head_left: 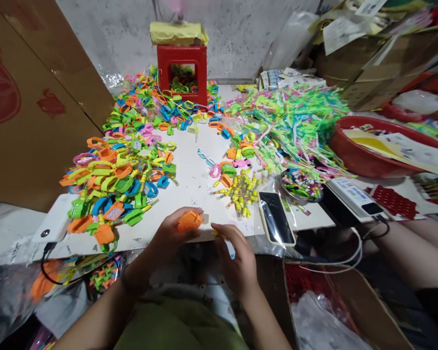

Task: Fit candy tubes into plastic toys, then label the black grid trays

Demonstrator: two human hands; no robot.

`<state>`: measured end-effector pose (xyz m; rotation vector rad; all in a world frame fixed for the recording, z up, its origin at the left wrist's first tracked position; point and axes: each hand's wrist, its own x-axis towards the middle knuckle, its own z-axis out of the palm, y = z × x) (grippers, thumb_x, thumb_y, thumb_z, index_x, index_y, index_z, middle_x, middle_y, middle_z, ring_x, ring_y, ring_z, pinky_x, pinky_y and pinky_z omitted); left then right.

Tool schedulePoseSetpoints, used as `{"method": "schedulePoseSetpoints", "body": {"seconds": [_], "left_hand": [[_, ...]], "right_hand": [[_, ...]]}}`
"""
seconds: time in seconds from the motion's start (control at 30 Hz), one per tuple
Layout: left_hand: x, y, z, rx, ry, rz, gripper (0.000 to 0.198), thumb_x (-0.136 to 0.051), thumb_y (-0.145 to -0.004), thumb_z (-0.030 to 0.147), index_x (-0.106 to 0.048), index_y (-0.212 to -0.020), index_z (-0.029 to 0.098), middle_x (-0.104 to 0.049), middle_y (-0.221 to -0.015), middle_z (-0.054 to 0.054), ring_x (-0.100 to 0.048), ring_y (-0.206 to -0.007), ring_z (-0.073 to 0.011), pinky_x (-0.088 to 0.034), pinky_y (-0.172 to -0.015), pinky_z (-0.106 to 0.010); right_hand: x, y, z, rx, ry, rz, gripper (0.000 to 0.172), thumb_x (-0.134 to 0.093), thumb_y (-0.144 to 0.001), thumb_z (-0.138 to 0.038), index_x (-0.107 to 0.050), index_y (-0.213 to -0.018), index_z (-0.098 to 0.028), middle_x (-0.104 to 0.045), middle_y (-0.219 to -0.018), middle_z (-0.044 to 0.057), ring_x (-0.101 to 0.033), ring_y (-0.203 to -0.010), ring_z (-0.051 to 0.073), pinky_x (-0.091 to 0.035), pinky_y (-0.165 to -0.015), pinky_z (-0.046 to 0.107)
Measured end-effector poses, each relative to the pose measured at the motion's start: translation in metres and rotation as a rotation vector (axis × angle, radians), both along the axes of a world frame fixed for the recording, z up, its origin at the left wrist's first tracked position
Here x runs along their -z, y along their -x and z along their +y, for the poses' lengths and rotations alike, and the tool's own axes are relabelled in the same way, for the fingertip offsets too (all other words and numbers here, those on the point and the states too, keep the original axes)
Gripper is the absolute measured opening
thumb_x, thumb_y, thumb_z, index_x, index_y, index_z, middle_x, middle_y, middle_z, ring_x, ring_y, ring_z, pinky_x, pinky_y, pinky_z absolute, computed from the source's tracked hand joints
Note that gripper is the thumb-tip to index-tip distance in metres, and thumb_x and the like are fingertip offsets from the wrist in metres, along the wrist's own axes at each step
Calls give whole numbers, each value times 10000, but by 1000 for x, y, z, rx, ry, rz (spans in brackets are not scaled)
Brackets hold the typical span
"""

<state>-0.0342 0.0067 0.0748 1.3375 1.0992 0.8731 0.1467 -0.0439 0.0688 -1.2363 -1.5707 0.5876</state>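
Note:
My left hand [169, 232] is closed around an orange plastic toy watch [190, 221], held at the table's front edge. Just to its right, my right hand [239, 255] has its thumb and fingers curled together, with a small yellow piece [215, 233] showing at the fingertips; most of it is hidden. The hands are slightly apart. Beyond them lies a small heap of yellow patterned tubes [241, 192]. To the left is a large pile of coloured toy watches [113, 175]. A pink watch [215, 170] and an orange one [226, 181] lie beside the tubes.
A phone [276, 217] lies right of my hands, near a bowl of small coloured parts [302, 184]. Behind are a red stool [182, 53], a heap of green and pink strips [299, 116] and a red basin [372, 160]. A cardboard box [32, 107] stands left. Another person's arm [401, 250] is at right.

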Motion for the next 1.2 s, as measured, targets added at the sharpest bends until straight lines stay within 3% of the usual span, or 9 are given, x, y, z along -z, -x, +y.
{"method": "schedulePoseSetpoints", "body": {"seconds": [0.27, 0.4, 0.57, 0.73, 0.87, 0.93, 1.03, 1.1, 1.2], "left_hand": [[-17, -2, -15, 25, -190, 214, 454, -823, -642, 450, -727, -1045, 264, -727, -1001, -52, -648, -941, -246, -511, -843, -322], [-18, 0, -18, 11, -230, 278, 484, -834, -629, 443, -733, -1067, 265, -731, -895, -42, -644, -857, -232, -515, -774, -314], [-12, 4, -18, 108, -50, 233, 436, -781, -687, 440, -728, -1052, 207, -740, -1019, -64, -660, -935, -254, -502, -841, -331], [1, 6, -16, 287, 239, 157, 380, -721, -731, 446, -725, -981, 160, -749, -922, -71, -674, -886, -250, -507, -814, -334], [-2, 16, -9, 299, 101, 378, 349, -661, -778, 506, -695, -923, 191, -730, -882, -39, -656, -869, -232, -486, -765, -294], [-13, 30, 3, 191, -15, 558, 374, -618, -799, 557, -675, -956, 222, -721, -910, -30, -652, -860, -238, -484, -747, -297], [-36, 64, 34, -150, -229, 853, 449, -571, -821, 587, -631, -1111, 250, -703, -1044, -63, -648, -938, -290, -494, -789, -354], [-52, 90, 60, -363, -379, 1028, 501, -539, -846, 582, -594, -1191, 223, -686, -1069, -100, -625, -1003, -345, -488, -853, -436], [-64, 116, 99, -571, -556, 1191, 585, -551, -857, 537, -510, -1310, 168, -636, -1180, -142, -539, -1135, -424, -415, -953, -592]], "right_hand": [[-2, 10, -1, 48, -6, -34, 108, -534, -914, -209, -598, -997, -233, -675, -874, 31, -637, -782, 166, -511, -684, 278], [-6, 6, -2, -24, -21, -172, 109, -468, -944, -215, -575, -963, -222, -663, -852, 38, -616, -771, 172, -478, -693, 295], [-15, -3, -2, -113, 53, -576, 111, -493, -913, -264, -584, -875, -213, -637, -743, 39, -583, -690, 187, -373, -607, 288], [1, 4, -5, -173, 93, -804, 152, -560, -851, -248, -582, -702, -226, -603, -588, 4, -544, -558, 164, -253, -548, 302], [14, 7, 8, -144, 175, -831, 124, -622, -849, -314, -606, -762, -227, -648, -693, 17, -592, -677, 187, -303, -606, 294], [17, -3, 24, -87, 185, -836, 192, -641, -863, -385, -628, -965, -223, -677, -864, 47, -608, -830, 220, -349, -704, 308], [21, -25, 48, 108, 212, -898, 328, -568, -929, -407, -574, -1203, -227, -651, -1055, 89, -577, -972, 266, -345, -795, 358], [26, -36, 59, 191, 245, -957, 269, -522, -957, -395, -605, -1162, -243, -642, -1069, 87, -562, -972, 278, -329, -787, 370], [36, -38, 65, 165, 242, -1012, 231, -503, -965, -396, -647, -1031, -228, -637, -1066, 88, -544, -968, 276, -311, -784, 370]]}}
